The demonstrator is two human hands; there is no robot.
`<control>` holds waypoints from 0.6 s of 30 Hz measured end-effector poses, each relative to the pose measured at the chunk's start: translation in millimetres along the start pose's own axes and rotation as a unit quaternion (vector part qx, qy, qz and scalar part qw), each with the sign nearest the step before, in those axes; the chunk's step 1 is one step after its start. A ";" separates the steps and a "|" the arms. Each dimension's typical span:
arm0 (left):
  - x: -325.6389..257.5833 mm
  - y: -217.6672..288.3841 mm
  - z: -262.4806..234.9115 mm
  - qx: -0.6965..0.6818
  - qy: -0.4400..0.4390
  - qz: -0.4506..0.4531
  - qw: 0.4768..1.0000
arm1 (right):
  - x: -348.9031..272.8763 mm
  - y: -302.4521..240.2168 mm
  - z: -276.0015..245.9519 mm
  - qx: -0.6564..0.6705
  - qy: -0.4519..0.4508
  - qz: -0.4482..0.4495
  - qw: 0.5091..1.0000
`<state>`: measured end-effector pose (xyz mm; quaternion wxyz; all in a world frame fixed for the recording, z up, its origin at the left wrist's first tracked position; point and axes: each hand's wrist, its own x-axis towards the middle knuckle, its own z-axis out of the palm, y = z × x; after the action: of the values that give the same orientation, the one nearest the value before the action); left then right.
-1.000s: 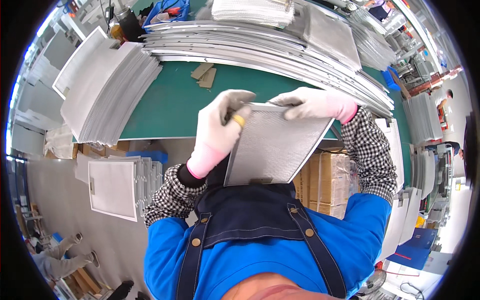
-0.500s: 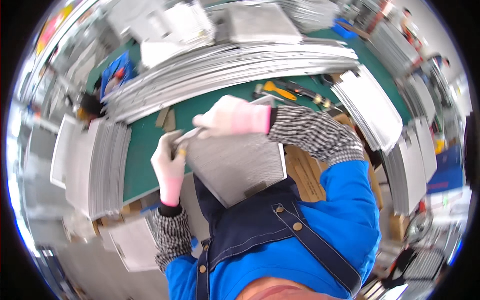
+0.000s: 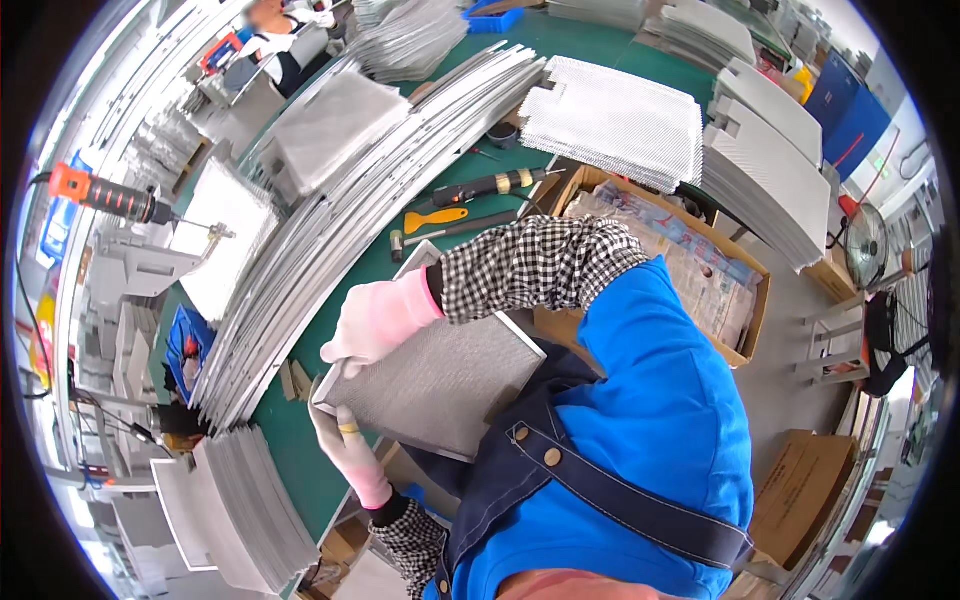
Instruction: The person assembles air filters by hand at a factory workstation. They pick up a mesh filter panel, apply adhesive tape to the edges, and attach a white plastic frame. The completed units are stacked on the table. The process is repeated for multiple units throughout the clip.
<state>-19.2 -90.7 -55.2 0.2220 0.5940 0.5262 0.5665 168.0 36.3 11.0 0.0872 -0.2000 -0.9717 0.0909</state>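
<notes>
A grey metal mesh panel (image 3: 455,385) in a thin silvery frame lies tilted against my apron, over the bench's near edge. My left hand (image 3: 348,452), in a white glove with a pink cuff, grips its left corner, the thumb on the mesh side and the other fingers partly hidden beneath. My right hand (image 3: 378,318), gloved alike, reaches across the panel. Its fingers are closed on the upper left edge of the frame, close to the left hand. Whether a small part is pinched there I cannot tell.
Beyond the panel lie a hammer (image 3: 397,245), a yellow scraper (image 3: 436,219) and a power screwdriver (image 3: 485,188) on the green bench. Long metal strips (image 3: 335,250) are piled behind. Mesh stacks (image 3: 615,120) flank an open cardboard box (image 3: 755,325). Another person (image 3: 285,45) is far left.
My view has swung to the right, bringing the cardboard box and fan into fuller sight. Both hands remain at the same corner of the panel; the right fingers sit lower over the frame edge.
</notes>
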 end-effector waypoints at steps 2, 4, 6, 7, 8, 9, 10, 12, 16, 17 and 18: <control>0.3 -1.3 2.5 -0.004 0.005 -0.122 0.993 | -9.4 -8.7 1.5 -0.041 0.004 0.017 0.999; 9.1 15.8 34.1 -0.057 0.074 -0.159 0.983 | -22.4 -16.0 -5.5 -0.066 0.009 0.020 0.998; 15.9 34.7 49.6 -0.001 0.090 -0.083 0.992 | -39.3 -16.7 -12.9 -0.085 0.031 0.023 0.996; 23.6 33.3 46.3 0.014 0.067 -0.050 0.996 | -44.7 -15.8 -20.8 -0.095 0.054 0.032 0.993; 34.8 31.8 42.3 0.028 0.043 -0.016 0.999 | -52.7 -8.5 -34.4 -0.153 0.111 -0.010 0.982; 51.1 29.7 33.6 0.052 0.055 -0.039 0.996 | -68.0 -10.5 -60.9 -0.146 0.178 0.004 0.973; 65.0 48.1 26.8 0.072 0.039 -0.022 0.996 | -84.6 -0.7 -83.1 -0.134 0.283 0.026 0.949; 87.5 93.0 5.9 0.070 0.022 0.007 0.997 | -146.4 27.6 -137.6 -0.019 0.424 0.037 0.904; 112.5 160.2 -43.9 0.253 0.093 0.180 0.946 | -276.6 160.2 -182.4 0.018 0.537 0.430 0.725; 115.8 173.2 -57.7 0.272 0.053 0.193 0.941 | -314.3 192.1 -178.4 0.046 0.537 0.545 0.642; 125.5 183.3 -59.5 0.280 0.002 0.215 0.936 | -386.8 237.7 -166.7 0.168 0.578 0.529 0.598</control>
<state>-29.3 -64.2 173.0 -0.0816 0.7299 0.5239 0.4315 640.8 118.2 70.7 0.5993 -0.6720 -0.4092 0.1477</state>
